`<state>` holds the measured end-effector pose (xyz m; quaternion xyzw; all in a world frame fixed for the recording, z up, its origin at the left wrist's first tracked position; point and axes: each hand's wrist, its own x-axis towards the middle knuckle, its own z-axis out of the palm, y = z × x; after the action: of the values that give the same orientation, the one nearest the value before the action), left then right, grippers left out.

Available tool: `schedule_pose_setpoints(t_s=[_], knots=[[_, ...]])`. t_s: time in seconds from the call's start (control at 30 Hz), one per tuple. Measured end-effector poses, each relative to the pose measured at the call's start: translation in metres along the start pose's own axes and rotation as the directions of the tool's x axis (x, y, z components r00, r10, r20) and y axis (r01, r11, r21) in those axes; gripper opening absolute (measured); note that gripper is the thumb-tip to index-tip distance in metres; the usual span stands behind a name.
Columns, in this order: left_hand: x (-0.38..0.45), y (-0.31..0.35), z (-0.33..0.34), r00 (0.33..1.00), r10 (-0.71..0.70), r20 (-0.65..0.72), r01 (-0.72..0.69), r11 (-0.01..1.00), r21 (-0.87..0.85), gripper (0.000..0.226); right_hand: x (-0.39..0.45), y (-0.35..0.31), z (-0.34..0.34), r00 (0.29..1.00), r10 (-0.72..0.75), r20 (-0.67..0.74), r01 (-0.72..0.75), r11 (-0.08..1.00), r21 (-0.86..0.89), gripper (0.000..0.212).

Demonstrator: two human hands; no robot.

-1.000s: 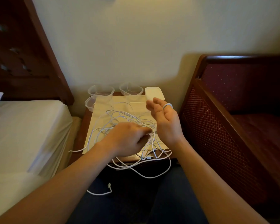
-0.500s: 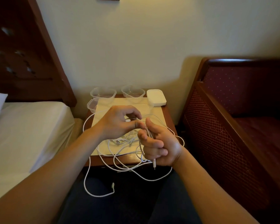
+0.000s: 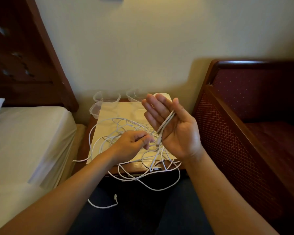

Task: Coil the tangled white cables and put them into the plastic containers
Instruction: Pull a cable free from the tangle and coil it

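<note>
The right hand point(image 3: 175, 128) has opened flat, fingers point(image 3: 153, 106) spread, cable loops point(image 3: 165, 123) across its palm; the left hand point(image 3: 134, 143) pinches the feeding strand. Coiling has barely begun.

tangled cables point(image 3: 126, 126) cover the nightstand point(image 3: 143, 164); containers point(image 3: 107, 99) at the back seem reachable from above.

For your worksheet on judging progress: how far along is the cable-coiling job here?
Done: nothing stored; the clear containers look empty. In hand: the right hand has a few cable strands across its open palm, and the left hand pinches a cable. Left: the tangled cables on the nightstand.
</note>
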<state>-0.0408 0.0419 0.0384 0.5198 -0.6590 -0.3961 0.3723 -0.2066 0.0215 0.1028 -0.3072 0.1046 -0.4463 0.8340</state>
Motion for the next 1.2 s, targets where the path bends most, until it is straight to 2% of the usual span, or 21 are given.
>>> schedule_pose_setpoints(t_s=[0.1,0.17,0.23,0.27,0.33,0.4,0.43,0.47,0.5,0.57,0.6,0.63,0.7,0.73,0.8,0.9,0.97,1.0,1.07,1.13,1.2], knots=[[0.0,0.004,-0.006,0.997,0.041,0.059,-0.049,0.988,0.144,0.025,0.011,-0.003,-0.011,0.977,-0.164,-0.138,0.12,0.952,-0.283,0.044],[0.002,0.016,-0.006,0.988,0.088,0.129,-0.123,0.947,0.296,0.034,0.015,0.0,-0.022,0.969,-0.176,-0.173,0.085,0.895,-0.438,0.04],[0.003,0.025,-0.008,0.984,0.105,0.143,-0.153,0.909,0.388,0.027,0.016,0.002,-0.029,0.964,-0.157,-0.215,-0.019,0.764,-0.645,0.036],[0.002,0.029,-0.01,0.982,0.117,0.146,-0.167,0.899,0.404,0.021,0.015,0.002,-0.03,0.962,-0.172,-0.214,-0.063,0.619,-0.783,0.032],[0.0,0.035,-0.014,0.972,0.157,0.175,-0.225,0.839,0.496,0.014,0.014,0.005,-0.028,0.972,-0.166,-0.168,-0.136,0.193,-0.972,0.031],[0.002,0.038,-0.018,0.958,0.199,0.204,-0.284,0.725,0.627,0.015,0.013,0.008,-0.027,0.985,-0.064,-0.161,-0.171,-0.21,-0.963,0.027],[0.003,0.04,-0.022,0.956,0.212,0.203,-0.294,0.694,0.658,0.018,0.012,0.008,-0.028,0.983,0.003,-0.183,-0.174,-0.298,-0.939,0.021],[0.004,0.04,-0.027,0.955,0.227,0.193,-0.297,0.685,0.665,0.02,0.011,0.007,-0.031,0.973,0.062,-0.223,-0.196,-0.294,-0.936,0.017],[0.005,0.041,-0.033,0.952,0.249,0.176,-0.302,0.695,0.652,0.022,0.008,0.005,-0.032,0.95,0.121,-0.288,-0.264,-0.181,-0.947,0.021],[0.006,0.039,-0.045,0.945,0.3,0.13,-0.318,0.751,0.579,0.026,0.0,0.007,-0.036,0.888,0.254,-0.383,-0.439,0.225,-0.87,0.054],[0.006,0.037,-0.049,0.941,0.324,0.097,-0.326,0.79,0.52,0.03,-0.004,0.008,-0.039,0.863,0.356,-0.358,-0.488,0.403,-0.774,0.065],[0.007,0.035,-0.051,0.94,0.336,0.05,-0.322,0.832,0.452,0.034,-0.008,0.01,-0.039,0.838,0.473,-0.273,-0.525,0.557,-0.644,0.071],[0.008,0.031,-0.045,0.949,0.308,-0.06,-0.282,0.92,0.272,0.038,-0.011,0.016,-0.039,0.788,0.612,0.074,-0.567,0.766,-0.303,0.072],[0.009,0.031,-0.038,0.955,0.278,-0.106,-0.262,0.955,0.14,0.037,-0.011,0.019,-0.037,0.763,0.597,0.249,-0.581,0.802,-0.141,0.069],[0.011,0.032,-0.022,0.965,0.221,-0.142,-0.239,0.963,-0.125,0.026,-0.01,0.021,-0.029,0.751,0.493,0.439,-0.582,0.809,0.086,0.059],[0.012,0.032,-0.007,0.976,0.131,-0.176,-0.185,0.922,-0.341,0.012,-0.007,0.019,-0.019,0.819,0.291,0.495,-0.442,0.87,0.22,0.048],[0.013,0.026,-0.003,0.989,0.064,-0.132,-0.113,0.907,-0.406,0.016,-0.003,0.014,-0.012,0.886,0.2,0.418,-0.326,0.91,0.256,0.044],[0.014,0.021,-0.002,0.994,0.044,-0.099,-0.08,0.915,-0.396,0.017,-0.001,0.01,-0.007,0.936,0.165,0.311,-0.238,0.948,0.213,0.044],[0.011,0.011,-0.002,0.999,0.032,-0.027,-0.038,0.959,-0.281,0.021,0.003,0.002,-0.002,0.997,0.03,0.066,-0.029,0.999,-0.019,0.048],[0.009,0.004,0.0,0.999,0.018,0.03,-0.013,0.986,-0.165,0.027,0.011,0.0,-0.002,0.987,-0.152,-0.055,0.133,0.957,-0.259,0.053],[0.008,0.005,-0.001,0.998,-0.031,0.057,0.038,0.991,-0.129,0.022,0.018,0.005,-0.011,0.968,-0.237,-0.081,0.175,0.871,-0.458,0.055]])
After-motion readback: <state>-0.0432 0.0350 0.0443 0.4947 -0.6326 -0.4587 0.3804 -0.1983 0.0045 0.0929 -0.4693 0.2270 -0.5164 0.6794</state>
